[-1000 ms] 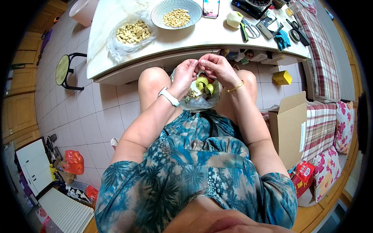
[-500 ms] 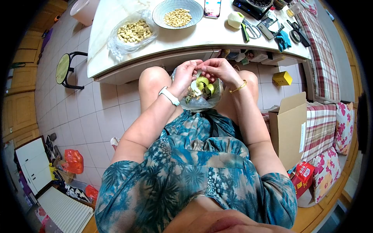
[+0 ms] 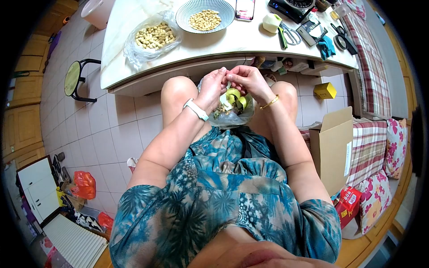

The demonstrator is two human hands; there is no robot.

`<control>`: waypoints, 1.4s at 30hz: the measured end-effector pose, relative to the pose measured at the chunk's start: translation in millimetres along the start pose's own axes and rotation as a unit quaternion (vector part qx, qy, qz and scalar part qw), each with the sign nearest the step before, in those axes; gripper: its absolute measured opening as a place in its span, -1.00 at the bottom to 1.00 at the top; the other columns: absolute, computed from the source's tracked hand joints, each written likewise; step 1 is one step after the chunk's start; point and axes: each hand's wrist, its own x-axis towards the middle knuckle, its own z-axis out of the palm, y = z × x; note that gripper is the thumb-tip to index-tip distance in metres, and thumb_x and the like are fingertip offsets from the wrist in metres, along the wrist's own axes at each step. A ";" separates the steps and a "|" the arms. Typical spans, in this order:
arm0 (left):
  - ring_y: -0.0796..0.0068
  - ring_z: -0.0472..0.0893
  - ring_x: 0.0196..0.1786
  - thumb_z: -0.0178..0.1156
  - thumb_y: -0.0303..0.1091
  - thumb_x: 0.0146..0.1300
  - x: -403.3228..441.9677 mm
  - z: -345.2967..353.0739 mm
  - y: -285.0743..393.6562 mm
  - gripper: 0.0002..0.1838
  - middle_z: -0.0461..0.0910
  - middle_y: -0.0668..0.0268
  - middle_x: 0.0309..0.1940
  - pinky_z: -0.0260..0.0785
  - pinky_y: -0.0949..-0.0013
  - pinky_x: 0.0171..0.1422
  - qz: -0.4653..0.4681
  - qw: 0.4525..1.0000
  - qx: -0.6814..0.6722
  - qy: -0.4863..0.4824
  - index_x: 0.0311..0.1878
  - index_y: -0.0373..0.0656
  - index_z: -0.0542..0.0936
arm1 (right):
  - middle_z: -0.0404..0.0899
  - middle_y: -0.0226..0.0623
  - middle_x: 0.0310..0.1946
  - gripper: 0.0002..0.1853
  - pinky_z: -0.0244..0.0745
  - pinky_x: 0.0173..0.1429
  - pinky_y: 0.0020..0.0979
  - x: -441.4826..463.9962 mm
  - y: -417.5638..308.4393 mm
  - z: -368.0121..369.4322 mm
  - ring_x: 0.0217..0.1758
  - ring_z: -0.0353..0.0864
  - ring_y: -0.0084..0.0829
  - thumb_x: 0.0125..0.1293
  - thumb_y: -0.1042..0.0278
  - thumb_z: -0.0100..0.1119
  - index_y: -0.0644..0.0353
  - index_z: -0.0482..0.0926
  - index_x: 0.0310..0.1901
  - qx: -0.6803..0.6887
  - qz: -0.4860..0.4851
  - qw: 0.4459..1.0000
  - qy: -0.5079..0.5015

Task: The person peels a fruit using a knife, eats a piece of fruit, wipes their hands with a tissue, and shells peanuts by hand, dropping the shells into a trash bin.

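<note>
My left hand (image 3: 213,88) and my right hand (image 3: 248,80) meet at the fingertips over a waste bin lined with a clear bag (image 3: 232,119), between my knees. Both hands are closed in a pinch; what lies between the fingers is too small to make out. Green fruit peels (image 3: 233,95) and brownish scraps show inside the bin. On the table above, a striped bowl (image 3: 181,20) holds shelled peanuts (image 3: 205,20). To its left lies a clear plastic bag (image 3: 134,51) of peanuts in their shells (image 3: 154,35).
The white table (image 3: 116,67) has its front edge just beyond my hands. On it are a phone (image 3: 245,10), a peeled pale fruit (image 3: 271,23), scissors (image 3: 292,36) and a teal cloth (image 3: 326,47). A cardboard box (image 3: 333,152) stands at right, a stool (image 3: 73,79) at left.
My hands stay over the bin with only small finger movements; the left thumb is raised slightly more. The phone's screen picture differs. Nothing else has visibly moved.
</note>
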 end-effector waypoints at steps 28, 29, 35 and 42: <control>0.32 0.60 0.19 -0.28 -0.14 0.69 18.8 0.2 -13.5 -0.52 0.62 0.12 0.12 0.42 0.25 0.40 -0.029 0.989 -0.146 0.015 0.18 -0.33 0.52 | 0.71 -0.16 -0.20 -0.87 0.65 -0.18 -0.17 5.7 19.0 32.5 -0.21 0.73 -0.06 0.24 0.39 0.33 0.16 0.71 -0.20 -0.438 -0.334 0.819 0.160; 0.32 0.60 0.19 -0.28 -0.14 0.69 20.0 -3.8 -17.7 -0.52 0.62 0.12 0.12 0.42 0.25 0.40 -0.031 0.988 -0.147 0.017 0.18 -0.33 0.52 | 0.71 -0.16 -0.17 -0.87 0.66 -0.15 -0.19 5.9 18.2 33.3 -0.19 0.73 -0.06 0.24 0.40 0.33 0.18 0.71 -0.19 -0.422 -0.335 0.827 0.159; 0.40 0.61 0.04 -0.28 -0.06 0.69 11.8 1.1 -6.3 -0.48 0.64 0.19 0.02 0.47 0.27 0.29 -0.028 0.987 -0.157 0.013 0.15 -0.32 0.54 | 0.71 -0.11 -0.22 -0.88 0.65 -0.12 -0.25 1.5 7.0 29.2 -0.20 0.74 -0.09 0.23 0.45 0.38 0.23 0.73 -0.20 -0.386 -0.262 0.867 0.174; 0.13 0.56 0.29 -0.37 0.07 0.68 1.9 11.0 11.6 -0.36 0.56 -0.03 0.19 0.38 0.08 0.49 -0.017 0.982 -0.164 0.088 0.22 -0.38 0.43 | 0.71 -0.07 -0.29 -0.86 0.62 -0.08 -0.09 8.5 21.8 4.3 -0.19 0.72 -0.01 0.26 0.33 0.34 0.22 0.71 -0.28 -0.494 -0.180 0.833 0.171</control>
